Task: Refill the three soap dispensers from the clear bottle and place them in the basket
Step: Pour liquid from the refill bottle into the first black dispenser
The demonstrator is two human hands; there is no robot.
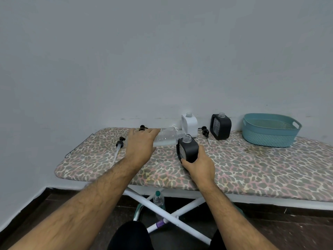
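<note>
You face a plain pale grey-white wall (162, 60) that fills the far view and meets a second wall (21, 159) at your left. An ironing board (252, 168) with a leopard-print cover stands against it on crossed white legs (180, 213). Below you lies a dark brown floor (288, 228). The light is soft and even.

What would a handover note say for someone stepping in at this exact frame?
Left hand grips the clear bottle, tipped with its mouth at the neck of a black dispenser, which the right hand holds on the ironing board.
The white dispenser and second black dispenser stand uncapped by the wall. Three pump heads lie loose on the board.
The teal basket shows no dispenser inside.
Done: all pumps off. Fill levels cannot be told.
Left: finish pouring, refit pumps, put all three in the basket.
</note>
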